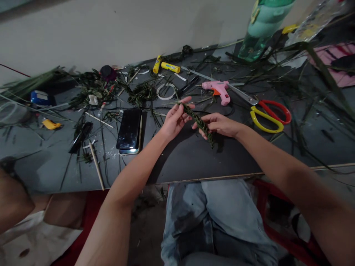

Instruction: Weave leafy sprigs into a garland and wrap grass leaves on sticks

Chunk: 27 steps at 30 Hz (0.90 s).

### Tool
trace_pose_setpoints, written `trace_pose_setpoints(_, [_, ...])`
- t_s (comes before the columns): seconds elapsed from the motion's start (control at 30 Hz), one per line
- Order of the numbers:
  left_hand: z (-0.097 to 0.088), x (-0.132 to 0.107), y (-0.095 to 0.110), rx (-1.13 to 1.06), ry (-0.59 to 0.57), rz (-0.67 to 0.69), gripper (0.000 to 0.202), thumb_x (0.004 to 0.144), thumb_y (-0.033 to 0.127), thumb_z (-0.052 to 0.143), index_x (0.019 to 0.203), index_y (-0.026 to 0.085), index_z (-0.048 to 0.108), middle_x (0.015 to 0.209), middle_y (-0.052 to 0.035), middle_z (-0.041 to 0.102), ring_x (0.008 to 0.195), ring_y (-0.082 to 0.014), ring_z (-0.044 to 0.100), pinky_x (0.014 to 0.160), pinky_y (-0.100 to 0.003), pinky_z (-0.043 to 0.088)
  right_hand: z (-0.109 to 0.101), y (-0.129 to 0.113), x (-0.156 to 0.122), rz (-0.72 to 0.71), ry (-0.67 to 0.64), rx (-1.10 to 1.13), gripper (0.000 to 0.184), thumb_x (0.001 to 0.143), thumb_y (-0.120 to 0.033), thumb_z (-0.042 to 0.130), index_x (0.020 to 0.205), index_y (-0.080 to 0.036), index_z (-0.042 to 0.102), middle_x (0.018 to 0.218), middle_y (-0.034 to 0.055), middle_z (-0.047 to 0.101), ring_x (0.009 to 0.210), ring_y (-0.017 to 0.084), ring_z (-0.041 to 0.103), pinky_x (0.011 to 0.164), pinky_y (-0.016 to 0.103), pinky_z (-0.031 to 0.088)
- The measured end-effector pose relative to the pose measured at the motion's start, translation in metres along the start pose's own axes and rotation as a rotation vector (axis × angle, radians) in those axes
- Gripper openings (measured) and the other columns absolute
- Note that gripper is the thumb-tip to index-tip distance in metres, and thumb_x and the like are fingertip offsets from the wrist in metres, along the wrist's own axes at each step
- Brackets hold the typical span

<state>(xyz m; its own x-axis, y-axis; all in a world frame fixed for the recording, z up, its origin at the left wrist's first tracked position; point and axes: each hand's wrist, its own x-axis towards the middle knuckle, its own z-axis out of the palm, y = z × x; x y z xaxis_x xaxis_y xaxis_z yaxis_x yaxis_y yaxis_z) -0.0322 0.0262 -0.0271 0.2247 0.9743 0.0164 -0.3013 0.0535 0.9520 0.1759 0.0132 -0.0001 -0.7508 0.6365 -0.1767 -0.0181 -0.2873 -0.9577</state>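
Note:
Both hands hold a narrow plaited strip of green leaf [200,123] just above the dark table [183,162]. My left hand [175,119] pinches its upper end, with the fingers curled round it. My right hand [219,124] grips the strip lower down, and the strip's tail pokes out below the fingers. The strip runs slanting from upper left to lower right between the hands.
A pink glue gun [219,89] and yellow and red scissors [267,115] lie just beyond the hands. A black phone [129,130] lies to the left, near a roll of tape [166,91]. Leaf scraps and sticks litter the table. A green bottle [262,27] stands at the back right.

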Motion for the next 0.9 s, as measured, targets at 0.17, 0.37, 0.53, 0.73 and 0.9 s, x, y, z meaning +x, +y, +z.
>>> trace_pose_setpoints(0.17, [0.002, -0.001, 0.002, -0.055, 0.026, -0.068, 0.037, 0.082, 0.053, 0.077, 0.096, 0.020, 0.071, 0.076, 0.0018, 0.072, 0.050, -0.0025, 0.054, 0.050, -0.015, 0.053, -0.002, 0.004, 0.005, -0.098, 0.283, -0.055, 0.049, 0.072, -0.036, 0.072, 0.116, -0.015, 0.064, 0.083, 0.0032, 0.069, 0.064, 0.014, 0.066, 0.053, 0.025, 0.053])
trace_pose_setpoints(0.37, [0.015, -0.011, 0.002, 0.152, -0.010, -0.046, 0.059, 0.049, 0.064, 0.091, 0.076, 0.015, 0.072, 0.049, 0.0059, 0.060, 0.038, -0.0052, 0.051, 0.038, -0.018, 0.046, -0.004, -0.011, -0.012, -0.327, 0.779, -0.509, 0.027, 0.084, -0.035, 0.068, 0.105, -0.017, 0.070, 0.087, 0.0059, 0.069, 0.072, 0.013, 0.062, 0.063, 0.026, 0.051])
trace_pose_setpoints(0.53, [0.020, -0.012, 0.001, 0.225, 0.064, -0.014, 0.053, 0.052, 0.063, 0.089, 0.069, 0.016, 0.073, 0.051, 0.0039, 0.063, 0.038, -0.0046, 0.049, 0.037, -0.018, 0.042, -0.040, -0.034, -0.082, 0.199, 1.182, -1.137, 0.040, 0.085, -0.021, 0.067, 0.122, -0.009, 0.071, 0.114, 0.0177, 0.072, 0.101, 0.023, 0.065, 0.090, 0.036, 0.047])
trace_pose_setpoints(0.73, [0.019, -0.011, 0.000, 0.308, 0.060, 0.034, 0.047, 0.061, 0.060, 0.086, 0.058, 0.018, 0.065, 0.049, 0.0041, 0.058, 0.038, -0.0043, 0.047, 0.037, -0.019, 0.038, -0.071, -0.026, -0.109, 0.668, 0.801, -1.515, 0.050, 0.091, -0.031, 0.064, 0.132, -0.002, 0.063, 0.127, 0.0282, 0.064, 0.111, 0.030, 0.062, 0.078, 0.037, 0.039])
trace_pose_setpoints(0.9, [0.018, -0.013, -0.003, 0.343, 0.067, 0.058, 0.049, 0.066, 0.057, 0.083, 0.052, 0.018, 0.058, 0.045, 0.0042, 0.053, 0.037, -0.0048, 0.045, 0.037, -0.019, 0.034, -0.069, -0.037, -0.094, 0.858, 0.955, -1.534, 0.059, 0.088, -0.041, 0.071, 0.129, 0.001, 0.062, 0.116, 0.0329, 0.066, 0.107, 0.034, 0.067, 0.068, 0.037, 0.032])
